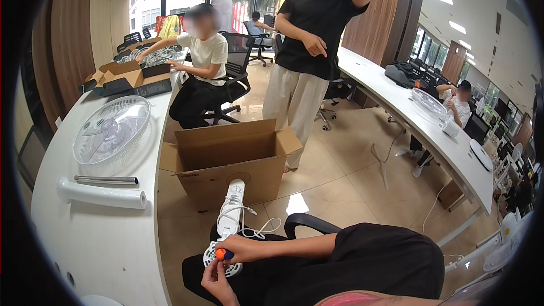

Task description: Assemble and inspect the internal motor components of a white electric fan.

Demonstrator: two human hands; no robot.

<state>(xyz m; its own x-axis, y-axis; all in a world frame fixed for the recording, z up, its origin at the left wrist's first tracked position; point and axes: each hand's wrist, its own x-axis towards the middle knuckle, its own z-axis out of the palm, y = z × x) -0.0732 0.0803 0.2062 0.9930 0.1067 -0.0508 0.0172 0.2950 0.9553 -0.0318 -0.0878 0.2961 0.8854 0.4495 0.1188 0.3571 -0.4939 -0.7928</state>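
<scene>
A long white fan part [231, 215] rests on my lap, with a white cord [259, 231] looped loosely around it. Its near end is a round, slotted housing [208, 255]. My right hand [242, 248] is closed around a screwdriver [222, 254] with an orange and blue handle, held over this round end. The screwdriver's tip is hidden. Just below the handle, my left hand [220, 284] has its thumb and fingers pinched together at the housing's edge. Whatever is between those fingertips is too small or covered to make out.
An open cardboard box [229, 178] stands ahead on the floor. On the left table [113, 243] lie a fan cage [112, 130], a metal tube [106, 180] and a white stand pole [102, 195]. One person [207, 51] sits by cartons; another [317, 28] stands beyond the box.
</scene>
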